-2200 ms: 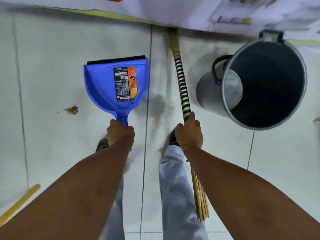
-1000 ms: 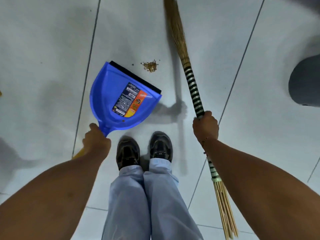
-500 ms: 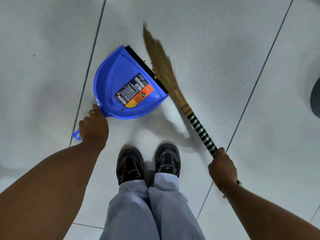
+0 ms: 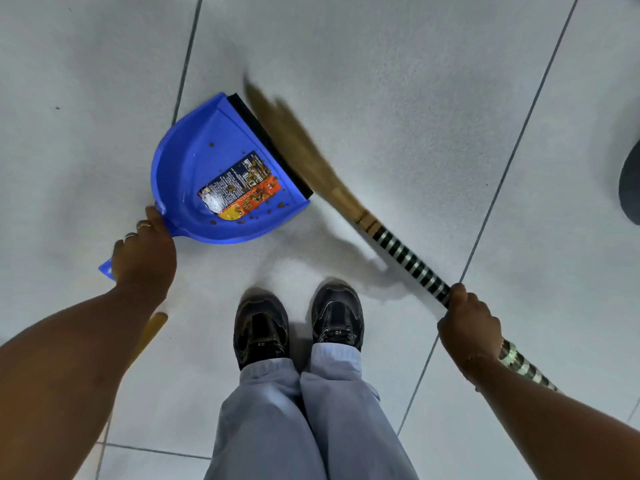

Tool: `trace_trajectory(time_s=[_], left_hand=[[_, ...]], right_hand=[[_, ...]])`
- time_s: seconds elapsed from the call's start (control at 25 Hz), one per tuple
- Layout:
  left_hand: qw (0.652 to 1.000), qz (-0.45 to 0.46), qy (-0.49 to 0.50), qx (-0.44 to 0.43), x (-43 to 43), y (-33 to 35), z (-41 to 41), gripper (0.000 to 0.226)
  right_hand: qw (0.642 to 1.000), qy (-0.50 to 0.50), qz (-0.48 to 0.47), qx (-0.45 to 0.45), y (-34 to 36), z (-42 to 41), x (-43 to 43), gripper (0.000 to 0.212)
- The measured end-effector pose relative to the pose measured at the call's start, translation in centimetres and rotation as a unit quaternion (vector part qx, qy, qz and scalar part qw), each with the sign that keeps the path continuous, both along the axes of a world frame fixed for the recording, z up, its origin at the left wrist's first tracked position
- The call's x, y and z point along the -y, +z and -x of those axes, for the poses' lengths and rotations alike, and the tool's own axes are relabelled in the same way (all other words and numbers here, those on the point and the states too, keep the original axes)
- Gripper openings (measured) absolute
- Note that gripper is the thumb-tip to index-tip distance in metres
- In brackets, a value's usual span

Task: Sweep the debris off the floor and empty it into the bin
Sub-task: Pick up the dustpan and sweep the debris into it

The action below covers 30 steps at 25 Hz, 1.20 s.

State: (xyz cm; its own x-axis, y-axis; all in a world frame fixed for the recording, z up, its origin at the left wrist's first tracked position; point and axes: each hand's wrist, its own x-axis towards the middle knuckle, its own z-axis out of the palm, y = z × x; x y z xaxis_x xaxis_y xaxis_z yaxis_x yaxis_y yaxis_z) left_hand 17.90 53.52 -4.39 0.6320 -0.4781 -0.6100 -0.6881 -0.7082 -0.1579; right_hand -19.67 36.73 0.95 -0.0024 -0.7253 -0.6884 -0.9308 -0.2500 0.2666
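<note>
I count one blue dustpan (image 4: pixel 221 171), one broom (image 4: pixel 349 202), two shoes and two hands on this floor (image 4: pixel 415 98). My left hand (image 4: pixel 143 258) is wrapped over the dustpan's handle, fingers curled shut on it, with the pan reaching up and right from that grip and lying on the tile. My right hand (image 4: pixel 467 323) is fisted around the broom's black-and-silver striped shaft; from that grip the shaft runs up and left, and its blurred straw head lies along the pan's black rubber lip. The debris (image 4: pixel 256 195), many small brown crumbs, sits inside the pan, mostly over the printed label near the lip. Beyond the lip the tiles are bare. A dark bin (image 4: pixel 630 181) shows only as an edge at the frame's right, well apart from the right grip. A yellow stick (image 4: pixel 152 330) lies under my left forearm.
</note>
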Motion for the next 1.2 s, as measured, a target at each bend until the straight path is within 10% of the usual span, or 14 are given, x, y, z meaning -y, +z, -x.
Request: trace_trajectory(time_s=[0.52, 0.76, 1.2], left_hand=[[0.996, -0.033, 0.073, -0.038, 0.6, 4.0, 2.1, 0.053], [0.976, 0.012, 0.203, -0.082, 6.6, 12.8, 5.4, 0.04], [0.985, 0.128, 0.095, -0.061, 20.6, 33.4, 10.7, 0.032]], right_hand=[[0.994, -0.073, -0.06, 0.058, 2.1, -3.4, -5.5, 0.032], [0.956, -0.144, 0.018, 0.257, 8.0, -9.4, -5.3, 0.056], [0.96, -0.178, 0.081, 0.202, 24.1, -3.1, 8.2, 0.054]])
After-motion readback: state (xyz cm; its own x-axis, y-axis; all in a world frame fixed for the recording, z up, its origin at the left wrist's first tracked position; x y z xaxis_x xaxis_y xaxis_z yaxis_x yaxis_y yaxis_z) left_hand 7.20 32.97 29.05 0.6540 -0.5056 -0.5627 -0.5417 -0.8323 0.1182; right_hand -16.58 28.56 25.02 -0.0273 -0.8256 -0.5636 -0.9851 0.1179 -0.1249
